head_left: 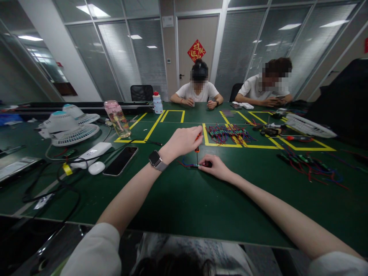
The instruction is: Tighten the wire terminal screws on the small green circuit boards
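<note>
A broad green surface (178, 199) fills the room's middle, marked with yellow tape rectangles (238, 143) toward its far side. Two people sit along the far edge, one in a white shirt (197, 92) at the middle and another (266, 90) nearer the far right corner, each with hands on the surface.

Along the left edge lie two white desk fans (70, 126), face up and close together. Just right of them stands a pink-lidded water bottle (117, 118), and a small white bottle (157, 103) stands further back. Nearer the wearer sit a white power bank (92, 152), a dark phone (120, 161) lying flat, and a white earbud case (96, 168), all tangled about with black cable. A heap of small wired parts (228, 133) lies inside one taped rectangle; more loose red and blue wires (310, 166) spread by the right edge.

At the centre, the left hand (182, 141), with a watch on its wrist, has its fingers clenched around an orange-handled screwdriver (197, 145), held upright with the tip down. The right hand (217, 166) rests on the surface, fingers pinching a small wired module (197, 165) directly beneath the tip.
</note>
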A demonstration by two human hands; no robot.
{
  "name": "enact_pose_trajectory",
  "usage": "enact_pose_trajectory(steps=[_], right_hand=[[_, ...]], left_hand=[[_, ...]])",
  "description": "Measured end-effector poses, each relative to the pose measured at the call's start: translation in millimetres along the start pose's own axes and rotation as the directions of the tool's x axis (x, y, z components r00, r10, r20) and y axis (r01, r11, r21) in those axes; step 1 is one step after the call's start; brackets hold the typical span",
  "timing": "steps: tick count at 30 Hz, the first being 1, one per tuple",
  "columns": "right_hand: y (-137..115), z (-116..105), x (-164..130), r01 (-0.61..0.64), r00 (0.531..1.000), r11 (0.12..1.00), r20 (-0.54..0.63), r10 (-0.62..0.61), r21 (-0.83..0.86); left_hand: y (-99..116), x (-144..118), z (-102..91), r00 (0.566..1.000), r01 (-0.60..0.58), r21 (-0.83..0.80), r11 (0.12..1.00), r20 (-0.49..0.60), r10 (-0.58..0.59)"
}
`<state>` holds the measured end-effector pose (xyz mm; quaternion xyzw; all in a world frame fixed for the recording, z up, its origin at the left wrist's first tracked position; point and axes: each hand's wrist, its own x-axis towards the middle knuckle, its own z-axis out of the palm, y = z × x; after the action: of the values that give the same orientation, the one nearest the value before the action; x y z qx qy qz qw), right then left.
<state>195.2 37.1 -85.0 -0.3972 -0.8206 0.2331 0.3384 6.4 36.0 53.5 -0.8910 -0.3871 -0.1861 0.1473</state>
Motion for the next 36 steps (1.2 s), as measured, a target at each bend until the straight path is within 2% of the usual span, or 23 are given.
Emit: enact_pose_trajectory(steps=[6, 13, 20, 28, 33, 36], right_hand=[[2.5, 1.2, 0.5, 0.001, 1.000, 1.000, -0.001, -0.001, -0.003], [4.9, 1.3, 1.3, 0.006, 1.000, 1.000, 0.005, -0.006, -0.003], [3.1, 1.2, 0.8, 0.000, 1.000, 1.000, -0.005, 0.000, -0.004], [3.1, 1.0, 0.8, 0.004, 1.000, 1.000, 0.000, -0.004, -0.015], [3.0, 0.8, 0.6, 0.001, 1.000, 1.000, 0.004, -0.001, -0.002], [3.0, 0.8, 0.6, -0.002, 1.000, 1.000, 0.004, 0.002, -0.009]], left_hand=[[-1.3, 0.9, 2.7, 1.000, 0.030, 0.060, 0.998, -0.012, -0.029], [0.4, -1.1, 0.9, 0.996, -0.049, 0.035, 0.998, -0.067, 0.051], [-0.3, 0.2, 5.9, 0.999, 0.005, 0.079, 0.997, -0.037, -0.003], [-0.6, -0.4, 2.6, 0.996, -0.050, 0.039, 0.998, -0.073, 0.053], [-3.2, 0.8, 8.2, 0.997, 0.010, 0.039, 0.999, -0.071, -0.007], [-4.7, 0.1, 8.3, 0.997, 0.000, 0.046, 0.999, -0.076, 0.003]])
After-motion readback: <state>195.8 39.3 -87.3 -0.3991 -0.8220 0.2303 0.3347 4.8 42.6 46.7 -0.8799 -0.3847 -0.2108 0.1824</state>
